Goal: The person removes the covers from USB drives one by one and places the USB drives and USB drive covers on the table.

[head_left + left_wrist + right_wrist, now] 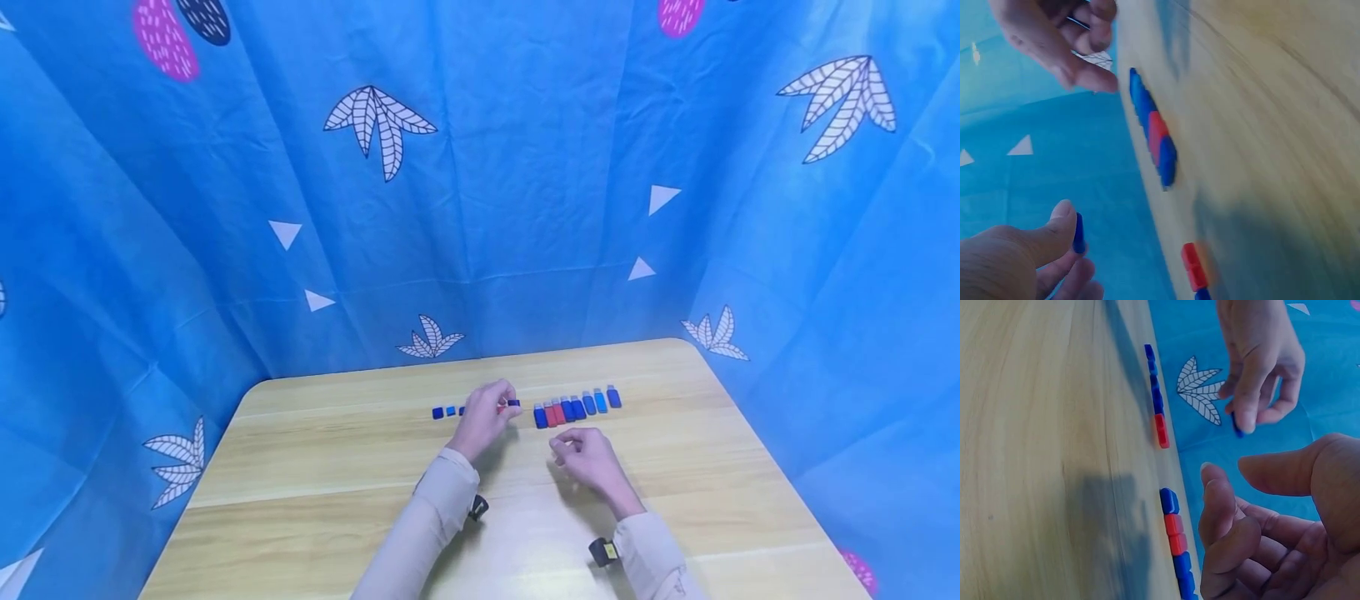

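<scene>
My left hand (pixel 480 418) is raised over the left part of the row and pinches a small dark blue cap (pixel 1079 234) between thumb and fingers. Under and beside it lies a line of small caps, with red caps (pixel 1160 431) at one end and blue caps (pixel 1155 381) further along. To the right, a row of USB flash drives stretches out, including red drives (pixel 554 413) and blue drives (pixel 589 403), with metal plugs pointing to the far edge. My right hand (pixel 591 460) hovers in front of these drives, fingers loosely bent, thumb apart, holding nothing.
The wooden table (pixel 315 467) has its far edge just behind the rows. A blue patterned curtain (pixel 510 208) hangs around its back and sides. Each wrist carries a small black camera, such as the right wrist camera (pixel 603 552).
</scene>
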`<state>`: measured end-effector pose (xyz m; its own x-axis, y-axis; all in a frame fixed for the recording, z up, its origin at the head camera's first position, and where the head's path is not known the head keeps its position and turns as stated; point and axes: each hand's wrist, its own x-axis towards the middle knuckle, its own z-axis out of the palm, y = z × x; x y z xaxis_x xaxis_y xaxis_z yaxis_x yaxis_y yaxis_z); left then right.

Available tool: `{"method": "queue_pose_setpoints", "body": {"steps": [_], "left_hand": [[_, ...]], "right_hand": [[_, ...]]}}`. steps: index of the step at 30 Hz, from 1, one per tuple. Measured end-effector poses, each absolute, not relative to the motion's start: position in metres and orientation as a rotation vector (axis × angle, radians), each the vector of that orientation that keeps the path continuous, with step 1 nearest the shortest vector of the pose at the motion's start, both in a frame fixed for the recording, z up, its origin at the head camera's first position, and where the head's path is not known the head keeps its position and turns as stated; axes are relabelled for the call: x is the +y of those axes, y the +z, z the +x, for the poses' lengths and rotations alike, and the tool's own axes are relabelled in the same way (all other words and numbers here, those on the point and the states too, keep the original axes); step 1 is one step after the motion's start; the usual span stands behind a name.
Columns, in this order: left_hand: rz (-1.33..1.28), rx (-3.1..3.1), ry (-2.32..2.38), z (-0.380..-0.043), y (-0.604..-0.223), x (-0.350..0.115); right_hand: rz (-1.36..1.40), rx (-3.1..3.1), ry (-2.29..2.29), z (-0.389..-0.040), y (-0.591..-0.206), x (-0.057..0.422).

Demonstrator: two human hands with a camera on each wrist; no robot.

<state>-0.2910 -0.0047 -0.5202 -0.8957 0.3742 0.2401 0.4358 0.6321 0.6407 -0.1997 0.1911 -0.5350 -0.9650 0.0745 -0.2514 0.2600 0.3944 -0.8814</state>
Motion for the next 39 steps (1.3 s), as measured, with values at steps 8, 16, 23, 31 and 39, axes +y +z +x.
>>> {"method": "queue_pose_setpoints", "body": {"steps": [8,16,23,31,39], "left_hand": [[-0.689,-2.831,-0.951,-0.309,-0.536,0.004],[-0.670,-2.854,-0.939,-0.319,-0.545,0.011],[-0.652,-2.891,-0.864,-0.322,-0.552,0.013],[-0.652,-2.895,-0.802,-0.323,-0.560,0.011],[-0.606,-2.934,-0.776,-0.322,-0.561,0.012]], "right_hand": [[0.295,2.476,-1.621,-0.192,-0.533,0.192],[0.252,2.475,-1.616,-0.187,-0.531,0.193],[0.227,2.407,-1.662,-0.185,-0.529,0.194],[0.178,2.419,-1.652,-0.183,-0.525,0.196],[0.158,2.416,-1.652,-0.183,-0.523,0.200]]}}
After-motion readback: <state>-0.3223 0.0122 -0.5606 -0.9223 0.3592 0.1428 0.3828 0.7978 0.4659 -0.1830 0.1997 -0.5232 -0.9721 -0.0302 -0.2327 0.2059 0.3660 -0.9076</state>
